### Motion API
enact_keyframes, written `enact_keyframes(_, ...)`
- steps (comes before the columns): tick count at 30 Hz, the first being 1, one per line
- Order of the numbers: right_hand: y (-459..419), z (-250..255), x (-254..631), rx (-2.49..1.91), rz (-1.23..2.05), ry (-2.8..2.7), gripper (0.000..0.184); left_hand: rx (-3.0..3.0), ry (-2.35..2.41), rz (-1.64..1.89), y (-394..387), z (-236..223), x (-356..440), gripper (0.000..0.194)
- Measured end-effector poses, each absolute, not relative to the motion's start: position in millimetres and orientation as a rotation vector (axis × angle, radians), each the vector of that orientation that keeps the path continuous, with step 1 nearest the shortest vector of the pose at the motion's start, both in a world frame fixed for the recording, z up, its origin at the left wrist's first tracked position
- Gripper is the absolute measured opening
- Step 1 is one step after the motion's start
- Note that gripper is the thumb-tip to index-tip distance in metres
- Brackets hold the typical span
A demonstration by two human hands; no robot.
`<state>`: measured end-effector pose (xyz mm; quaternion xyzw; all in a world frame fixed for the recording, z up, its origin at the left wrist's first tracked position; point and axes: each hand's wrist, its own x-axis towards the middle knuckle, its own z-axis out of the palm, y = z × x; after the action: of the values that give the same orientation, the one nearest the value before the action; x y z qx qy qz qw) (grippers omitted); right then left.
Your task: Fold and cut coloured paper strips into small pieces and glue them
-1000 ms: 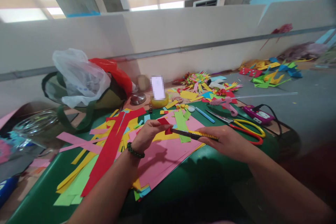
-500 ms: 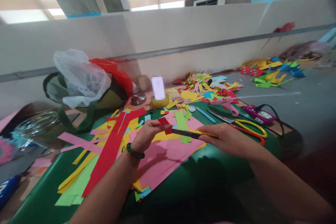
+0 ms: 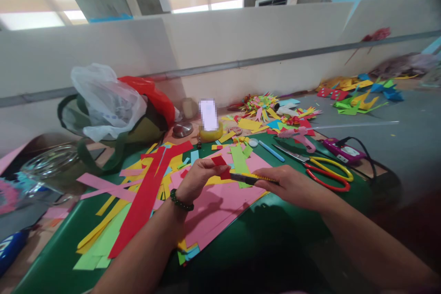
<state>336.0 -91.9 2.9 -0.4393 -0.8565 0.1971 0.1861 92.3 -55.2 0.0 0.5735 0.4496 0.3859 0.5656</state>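
Left fingers [image 3: 207, 164] pinching red paper [image 3: 218, 161], right fingers [image 3: 271, 173] clamped on a probable cutter [image 3: 245, 178], pink sheets [image 3: 220, 198] beneath, scissors [image 3: 308, 160] beyond right fingers

Left hand [image 3: 200, 178] pinching red paper [image 3: 218, 161], right hand [image 3: 292, 186] gripping yellow-black tool [image 3: 245, 178], pink sheets [image 3: 206, 225] beneath

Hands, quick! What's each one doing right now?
Left hand: closed, pinching a small red paper piece.
Right hand: closed, gripping a yellow-and-black tool.
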Motion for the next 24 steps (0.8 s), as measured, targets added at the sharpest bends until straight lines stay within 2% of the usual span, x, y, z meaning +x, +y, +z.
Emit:
enact_keyframes(7,-103.0,-9.5,348.0,-1.184,0.632,-2.475,0.035,1.232,1.039,1.1,-52.4,10.2,80.9,0.028)
enact_keyframes(13,-94.0,-27.7,399.0,-1.681,-0.119,-2.145,0.042,1.057,1.027,1.126,-44.4,15.7,67.8,0.031)
enact_keyframes(16,-91.0,-43.8,407.5,-1.894,-0.332,-2.169,0.039,1.091,1.074,1.156,-39.2,16.3,58.9,0.034)
enact_keyframes(21,-93.4,-57.1,397.3,-1.979,-0.292,-2.297,0.032,1.284,1.205,1.125,-33.7,18.9,39.1,0.036)
enact_keyframes(24,-94.1,-39.8,382.1,-1.774,-0.184,-2.333,0.03,1.487,1.192,0.949,-36.6,21.3,36.7,0.032)
